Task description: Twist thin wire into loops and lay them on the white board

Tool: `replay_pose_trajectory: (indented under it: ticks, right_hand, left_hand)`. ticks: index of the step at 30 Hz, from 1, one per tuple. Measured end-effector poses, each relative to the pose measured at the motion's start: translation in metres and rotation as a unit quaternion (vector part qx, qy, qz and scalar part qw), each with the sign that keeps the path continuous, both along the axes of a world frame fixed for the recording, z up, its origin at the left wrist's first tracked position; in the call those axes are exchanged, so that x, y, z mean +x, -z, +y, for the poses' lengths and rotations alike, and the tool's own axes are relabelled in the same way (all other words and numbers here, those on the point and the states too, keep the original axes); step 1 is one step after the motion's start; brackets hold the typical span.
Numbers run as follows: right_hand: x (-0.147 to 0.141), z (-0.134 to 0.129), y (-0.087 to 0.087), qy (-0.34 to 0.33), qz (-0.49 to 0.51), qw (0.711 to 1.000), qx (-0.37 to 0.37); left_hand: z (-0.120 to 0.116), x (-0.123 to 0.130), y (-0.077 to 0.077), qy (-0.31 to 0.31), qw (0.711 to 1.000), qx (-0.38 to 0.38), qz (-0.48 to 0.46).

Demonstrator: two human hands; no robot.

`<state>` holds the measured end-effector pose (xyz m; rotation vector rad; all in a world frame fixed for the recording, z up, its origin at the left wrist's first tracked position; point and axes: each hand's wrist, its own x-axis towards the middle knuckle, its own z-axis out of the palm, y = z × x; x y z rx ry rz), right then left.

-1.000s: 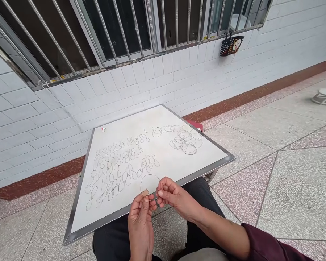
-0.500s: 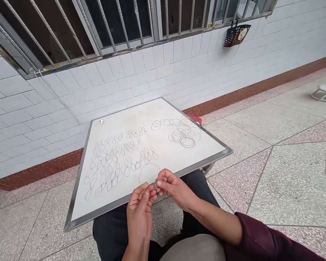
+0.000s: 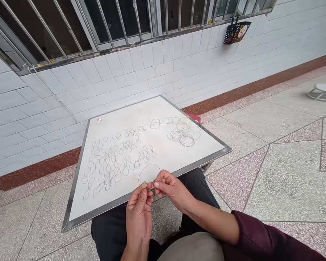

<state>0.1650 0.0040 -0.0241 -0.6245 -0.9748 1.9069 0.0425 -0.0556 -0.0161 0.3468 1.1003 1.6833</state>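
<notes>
Two hands of mine are at the near edge of the white table [image 3: 125, 112], and between them they grasp one thin ring [image 3: 150, 164]. My left hand [image 3: 139, 214] pinches it with thumb and forefinger at its near side, and a tan wrapping [image 3: 143, 185] sits on one finger of this hand. My right hand [image 3: 172, 190] pinches the same ring just to the right, with the fingertips close together; whether the fingers of both hands touch each other, I cannot tell. The round part of the ring stands out beyond my fingers, toward the far side, seen against the white surface. On the left half of the table lie many twisted loops [image 3: 126, 166], placed in several rows, most of them shaped like the figure eight. On the right half is a pile of round rings [image 3: 183, 134], which overlap each other, and beyond it a line of more rings [image 3: 165, 120] goes toward the left. Near the far left corner rests a small white and red object [image 3: 99, 120], too small for me to name. Behind the table is the tiled wall [image 3: 152, 81], with a black basket [image 3: 237, 33] hanging at the far right.
</notes>
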Motion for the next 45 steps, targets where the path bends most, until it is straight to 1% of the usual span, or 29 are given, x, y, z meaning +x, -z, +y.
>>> replay_pose_trajectory:
  ticks: [4, 7, 10, 14, 16, 18, 21, 24, 28, 34, 38, 41, 43, 45]
  right_hand:
    - [-0.004, -0.002, 0.003, 0.004, -0.011, 1.0, 0.012]
    - [-0.006, -0.004, 0.007, -0.024, -0.021, 0.999, 0.025]
    - [-0.004, -0.004, 0.007, -0.052, -0.038, 0.996, 0.055]
    - [0.005, 0.0, 0.002, -0.026, -0.04, 0.994, 0.099]
    - [0.009, 0.003, 0.0, -0.035, -0.025, 0.995, 0.088]
    - [0.011, 0.006, 0.001, -0.059, 0.0, 0.997, 0.055]
    - [0.012, 0.008, 0.006, -0.092, 0.047, 0.995, -0.003]
    - [0.012, 0.009, 0.011, -0.128, 0.098, 0.986, -0.05]
    - [0.014, 0.008, 0.011, -0.168, 0.154, 0.969, -0.094]
    - [0.011, 0.002, 0.014, -0.187, 0.201, 0.958, -0.082]
    - [0.009, 0.0, 0.019, -0.175, 0.211, 0.959, -0.069]
    - [0.009, 0.001, 0.02, -0.165, 0.199, 0.964, -0.055]
    - [0.009, 0.001, 0.019, -0.173, 0.183, 0.967, -0.043]
    - [0.01, 0.001, 0.018, -0.194, 0.172, 0.965, -0.022]
  left_hand:
    - [0.001, 0.001, 0.003, -0.011, 1.0, -0.003, 0.01]
    - [0.002, -0.001, 0.007, -0.029, 0.999, -0.001, 0.026]
    - [0.003, -0.005, 0.009, -0.052, 0.998, -0.01, 0.03]
    - [0.001, -0.012, 0.006, -0.018, 0.999, -0.018, 0.039]
    - [-0.001, -0.013, 0.004, -0.001, 0.999, -0.002, 0.048]
    - [-0.003, -0.013, 0.001, 0.009, 0.998, 0.015, 0.054]
    - [-0.004, -0.012, -0.002, 0.012, 0.999, 0.015, 0.05]
    - [-0.004, -0.012, -0.006, 0.008, 1.0, 0.007, 0.026]
    - [-0.004, -0.012, -0.013, -0.005, 1.0, 0.002, -0.017]
    - [-0.006, -0.012, -0.017, -0.01, 0.999, 0.003, -0.049]
    - [-0.01, -0.013, -0.02, 0.01, 0.999, 0.011, -0.03]
    - [-0.013, -0.013, -0.023, 0.03, 0.999, 0.013, -0.005]
    - [-0.016, -0.014, -0.024, 0.043, 0.999, 0.008, 0.011]
    - [-0.018, -0.014, -0.025, 0.057, 0.998, 0.002, 0.023]
